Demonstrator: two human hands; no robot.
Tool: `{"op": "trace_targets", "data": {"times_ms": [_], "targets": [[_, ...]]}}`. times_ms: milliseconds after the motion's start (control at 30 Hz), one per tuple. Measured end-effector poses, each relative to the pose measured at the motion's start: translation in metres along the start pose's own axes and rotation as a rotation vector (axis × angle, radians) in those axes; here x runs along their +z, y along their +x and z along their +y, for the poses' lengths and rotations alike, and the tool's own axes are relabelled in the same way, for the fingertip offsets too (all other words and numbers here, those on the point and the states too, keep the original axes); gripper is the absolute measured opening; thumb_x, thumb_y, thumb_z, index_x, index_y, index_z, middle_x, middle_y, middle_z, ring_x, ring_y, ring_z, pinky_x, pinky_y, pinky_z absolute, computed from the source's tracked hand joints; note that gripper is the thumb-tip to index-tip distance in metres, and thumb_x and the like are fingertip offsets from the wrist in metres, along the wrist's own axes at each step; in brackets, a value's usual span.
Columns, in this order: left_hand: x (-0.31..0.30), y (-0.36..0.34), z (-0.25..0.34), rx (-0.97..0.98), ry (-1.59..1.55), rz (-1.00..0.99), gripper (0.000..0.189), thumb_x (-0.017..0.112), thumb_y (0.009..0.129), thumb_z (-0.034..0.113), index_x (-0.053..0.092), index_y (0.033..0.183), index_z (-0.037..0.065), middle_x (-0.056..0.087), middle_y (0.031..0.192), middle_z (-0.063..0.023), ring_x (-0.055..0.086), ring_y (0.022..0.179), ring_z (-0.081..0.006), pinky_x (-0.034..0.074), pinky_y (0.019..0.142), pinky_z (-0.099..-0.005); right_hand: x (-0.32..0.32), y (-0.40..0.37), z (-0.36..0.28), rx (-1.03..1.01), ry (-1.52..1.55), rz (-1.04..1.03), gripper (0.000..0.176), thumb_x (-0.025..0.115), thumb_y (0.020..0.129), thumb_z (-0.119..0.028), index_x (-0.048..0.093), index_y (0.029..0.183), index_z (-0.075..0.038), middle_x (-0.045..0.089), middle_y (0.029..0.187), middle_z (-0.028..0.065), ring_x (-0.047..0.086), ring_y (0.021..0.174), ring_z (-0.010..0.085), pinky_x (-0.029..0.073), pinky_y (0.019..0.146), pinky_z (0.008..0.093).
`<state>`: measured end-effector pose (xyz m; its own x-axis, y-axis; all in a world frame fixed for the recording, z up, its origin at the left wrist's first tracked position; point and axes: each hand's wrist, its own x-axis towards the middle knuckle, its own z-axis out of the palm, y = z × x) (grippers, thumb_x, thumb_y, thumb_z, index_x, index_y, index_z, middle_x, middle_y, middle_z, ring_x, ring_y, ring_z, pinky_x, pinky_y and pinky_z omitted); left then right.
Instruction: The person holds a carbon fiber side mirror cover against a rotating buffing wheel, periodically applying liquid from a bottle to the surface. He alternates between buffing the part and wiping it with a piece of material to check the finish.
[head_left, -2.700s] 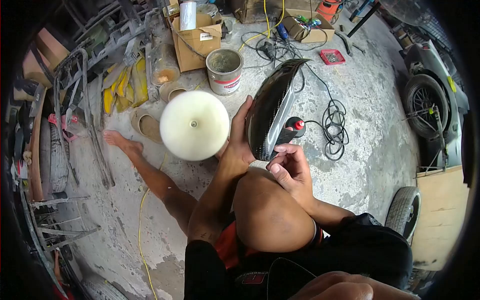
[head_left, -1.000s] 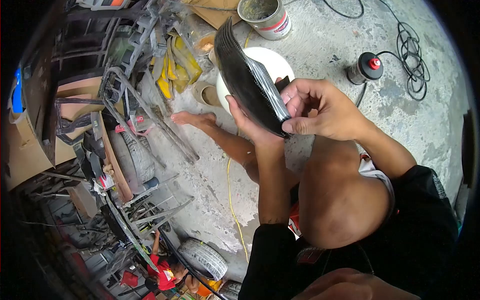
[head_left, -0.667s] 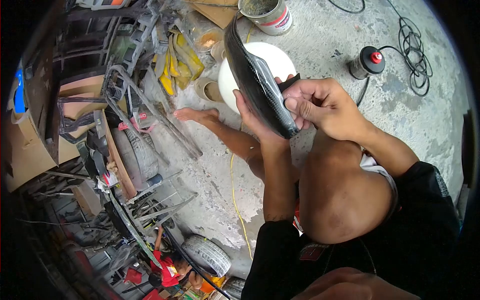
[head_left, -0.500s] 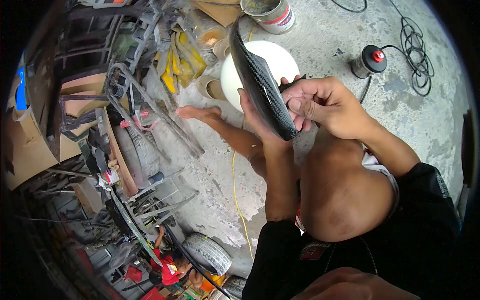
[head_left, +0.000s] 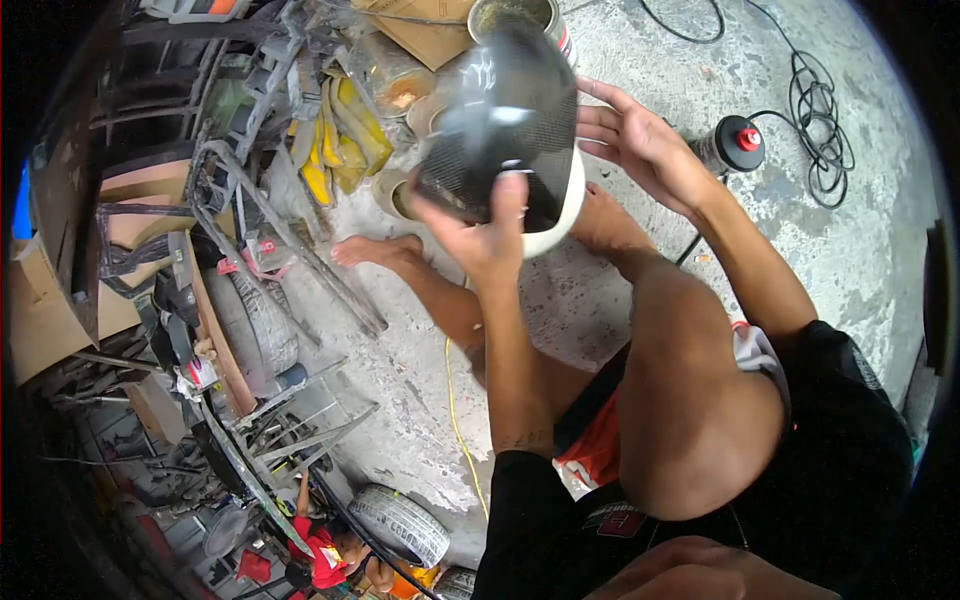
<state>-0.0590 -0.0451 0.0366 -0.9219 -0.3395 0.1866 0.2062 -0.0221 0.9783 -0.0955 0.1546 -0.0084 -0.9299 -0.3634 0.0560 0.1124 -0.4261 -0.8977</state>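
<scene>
A glossy black carbon-fibre shell (head_left: 500, 130) with a curved, cap-like form is tilted up in front of me, its broad woven face turned to view and smeared by motion. My left hand (head_left: 480, 235) grips its lower edge, with the thumb pressed on the face and the fingers behind it. Beside its right edge, my right hand (head_left: 650, 150) has its fingers stretched out, the tips right at the rim. Behind the shell, a round white object (head_left: 555, 225) on the floor is mostly covered.
A bucket (head_left: 560, 20) stands beyond the shell. To the right are a black can with a red cap (head_left: 740, 145) and a coiled black cable (head_left: 820, 130). Yellow-grey gloves (head_left: 340, 140), metal frames and a tire (head_left: 400, 522) lie left. A person in red (head_left: 325, 555) is at lower left.
The shell has turned from edge-on to broad-face view and shifted slightly left. My right hand has let its pinch go and spread its fingers; my left hand has moved left with the shell.
</scene>
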Motion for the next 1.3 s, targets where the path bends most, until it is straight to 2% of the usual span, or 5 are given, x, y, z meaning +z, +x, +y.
{"op": "trace_targets", "data": {"times_ms": [100, 233, 333, 533, 1300], "targets": [[0.011, 0.017, -0.027, 0.595, 0.598, -0.184, 0.075, 0.089, 0.063, 0.021, 0.051, 0.125, 0.003, 0.048, 0.125, -0.0158, 0.046, 0.123, -0.0387, 0.043, 0.104, -0.0506, -0.011, 0.026, 0.018, 0.132, 0.674, 0.158, 0.099, 0.024, 0.09, -0.079, 0.036, 0.142, 0.004, 0.055, 0.134, 0.0218, 0.053, 0.126, 0.0308, 0.038, 0.11, 0.0432], [0.041, 0.009, -0.058, 0.728, 0.688, -0.328, 0.065, 0.09, 0.058, 0.026, 0.065, 0.117, 0.014, 0.049, 0.126, -0.0107, 0.041, 0.128, -0.0441, 0.034, 0.109, -0.0586, -0.043, 0.046, 0.099, -0.02, 1.061, 0.163, 0.029, 0.042, 0.095, -0.034, 0.049, 0.084, -0.009, 0.047, 0.072, 0.0009, 0.054, 0.083, 0.024, 0.038, 0.11, 0.0456], [0.06, -0.007, -0.085, 0.746, 0.695, -0.339, 0.061, 0.088, 0.054, 0.025, 0.069, 0.111, 0.025, 0.05, 0.127, -0.0052, 0.037, 0.134, -0.0423, 0.032, 0.108, -0.0615, -0.06, 0.05, 0.151, -0.18, 1.372, -0.126, 0.014, 0.046, 0.094, -0.018, 0.046, 0.082, -0.011, 0.046, 0.071, -0.0026, 0.051, 0.077, 0.0179, 0.041, 0.095, 0.0389], [0.094, -0.016, -0.112, 0.695, 0.599, -0.234, 0.056, 0.089, 0.052, 0.027, 0.064, 0.102, 0.028, 0.048, 0.116, 0.0008, 0.038, 0.136, -0.0371, 0.032, 0.098, -0.0758, -0.062, 0.033, 0.137, -0.105, 1.18, 0.113, 0.014, 0.043, 0.097, -0.018, 0.051, 0.089, -0.009, 0.051, 0.078, 0.0028, 0.055, 0.08, 0.0199, 0.043, 0.098, 0.0424], [0.106, -0.003, -0.118, 0.725, 0.584, -0.122, 0.016, 0.072, 0.076, 0.022, 0.062, 0.09, 0.024, 0.051, 0.105, 0.0016, 0.045, 0.127, -0.0328, 0.037, 0.094, -0.0741, -0.046, 0.024, 0.099, 0.052, 0.944, 0.313, 0.019, 0.041, 0.1, -0.02, 0.053, 0.095, -0.007, 0.055, 0.085, 0.0067, 0.057, 0.087, 0.0235, 0.041, 0.103, 0.0468]]}}
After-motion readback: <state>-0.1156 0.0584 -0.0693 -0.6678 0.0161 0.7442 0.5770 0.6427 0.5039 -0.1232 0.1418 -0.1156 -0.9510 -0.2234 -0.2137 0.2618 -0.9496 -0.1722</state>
